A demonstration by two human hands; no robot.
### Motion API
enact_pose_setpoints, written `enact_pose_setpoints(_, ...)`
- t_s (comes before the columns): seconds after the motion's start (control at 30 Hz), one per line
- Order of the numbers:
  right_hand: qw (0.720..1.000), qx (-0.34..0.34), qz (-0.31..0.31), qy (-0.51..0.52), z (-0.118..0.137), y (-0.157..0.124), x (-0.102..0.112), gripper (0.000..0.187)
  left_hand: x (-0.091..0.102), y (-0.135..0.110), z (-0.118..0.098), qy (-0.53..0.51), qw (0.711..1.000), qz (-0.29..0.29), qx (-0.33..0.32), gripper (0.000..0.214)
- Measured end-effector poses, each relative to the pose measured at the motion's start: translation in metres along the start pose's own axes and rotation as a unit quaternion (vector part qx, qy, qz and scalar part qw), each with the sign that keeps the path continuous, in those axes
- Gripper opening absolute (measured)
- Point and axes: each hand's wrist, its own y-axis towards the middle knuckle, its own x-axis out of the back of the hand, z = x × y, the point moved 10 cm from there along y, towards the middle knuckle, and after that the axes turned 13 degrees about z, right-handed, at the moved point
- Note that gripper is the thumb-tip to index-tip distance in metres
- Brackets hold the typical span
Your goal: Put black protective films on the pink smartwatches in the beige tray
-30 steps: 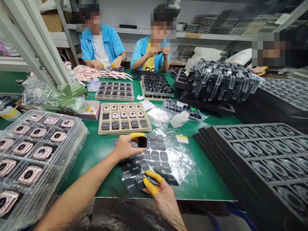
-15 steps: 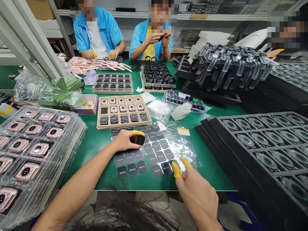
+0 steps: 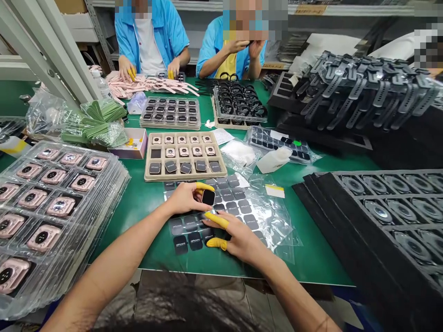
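Note:
My left hand [image 3: 188, 198], with a yellow finger cot on the forefinger, grips a small black-faced watch body [image 3: 208, 197] just above a clear sheet of dark square stickers [image 3: 228, 210] on the green table. My right hand [image 3: 238, 237] lies on the near part of that sheet, its yellow-capped forefinger and thumb spread and pressed on the stickers near the printed ones [image 3: 188, 242]. Behind the sheet stands a beige tray [image 3: 148, 171] with several watch bodies in its cells.
Stacked clear trays of pink watch bodies [image 3: 51, 203] fill the left. Black trays [image 3: 380, 216] crowd the right, with black straps [image 3: 363, 87] piled behind them. Green straps in bags [image 3: 97, 127], a small pink box [image 3: 134, 147] and two seated workers in blue lie beyond.
My right hand swung from the sheet's near edge out to the right, then came back left onto the stickers below the watch body. My left hand stayed over the sheet holding the watch body.

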Motion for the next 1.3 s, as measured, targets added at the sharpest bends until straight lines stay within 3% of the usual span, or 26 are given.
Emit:
enact_pose_setpoints(0.2, 0.999, 0.001, -0.009, 0.037, 0.0, 0.008, 0.0, 0.054, -0.002, -0.001, 0.0, 0.0, 1.0, 0.016, 0.008, 0.06)
enact_pose_setpoints(0.4, 0.996, 0.034, -0.066, 0.045, 0.011, 0.021, 0.017, 0.02, 0.002, -0.002, 0.001, -0.044, 0.999, -0.001, 0.01, 0.059)
enact_pose_setpoints(0.53, 0.993, 0.074, -0.085, 0.032, 0.014, 0.023, 0.019, 0.018, 0.002, 0.0, 0.003, -0.083, 0.997, 0.001, -0.005, 0.06)
enact_pose_setpoints(0.63, 0.988, 0.116, -0.099, -0.012, 0.023, 0.02, 0.02, 0.029, 0.002, 0.002, 0.004, -0.092, 0.996, 0.001, -0.01, 0.062)
enact_pose_setpoints(0.7, 0.989, 0.124, -0.081, -0.025, 0.025, 0.018, 0.018, 0.034, 0.004, 0.002, 0.005, -0.093, 0.996, -0.003, -0.007, 0.062)
enact_pose_setpoints(0.8, 0.994, 0.109, 0.013, -0.007, 0.022, 0.017, 0.009, 0.034, 0.006, 0.002, 0.005, -0.092, 0.996, -0.007, -0.003, 0.062)
enact_pose_setpoints(0.9, 0.994, 0.041, 0.104, 0.01, 0.011, 0.015, 0.0, 0.069, 0.006, 0.002, 0.004, -0.086, 0.996, 0.001, -0.003, 0.061)
enact_pose_setpoints(0.97, 0.992, 0.002, 0.125, 0.022, 0.003, 0.013, -0.003, 0.072, 0.005, 0.001, 0.003, -0.078, 0.997, 0.007, -0.004, 0.06)
enact_pose_setpoints(1.2, 0.997, 0.017, 0.039, 0.07, 0.004, 0.019, -0.002, 0.067, 0.003, -0.007, -0.001, -0.042, 0.999, 0.004, 0.005, 0.055)
enact_pose_setpoints(1.3, 0.996, 0.032, -0.03, 0.081, 0.009, 0.021, 0.006, 0.052, 0.003, -0.009, 0.002, -0.044, 0.999, -0.002, 0.013, 0.058)
